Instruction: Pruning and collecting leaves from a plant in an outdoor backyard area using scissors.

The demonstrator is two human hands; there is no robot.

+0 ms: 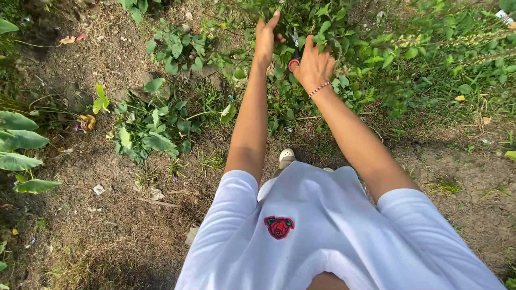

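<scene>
Both arms reach away from the body toward a leafy green bush (322, 21) at the far side of the scene. The right hand (314, 64) is closed around a pair of scissors (294, 51) with red handles, the dark blades pointing up into the leaves; whether the blades are parted or together is too small to tell. The left hand (265, 37) is raised just left of the scissors, fingers stretched upward and mostly open, the thumb turned in toward a thin stem as if steadying or parting the foliage; it does not look clamped on anything, though leaves hide part of the palm. The two hands are near each other but apart, with the scissors between them. A striped thread bracelet (319, 88) sits on the right wrist. Nearer, a white shirt (317, 231) with a small red flower patch (278, 226) fills the bottom of the view, and a pale shoe (286, 157) shows on the bare soil (107, 215). Large taro-like leaves (21, 145) lie at the left edge, and low weeds (156, 129) grow between them and the bush. By the look of it, the step in hand is trimming a stem; a clean cut seems to call for the left hand to hold the chosen stem steady while the blades settle around it, clear of the fingers.
</scene>
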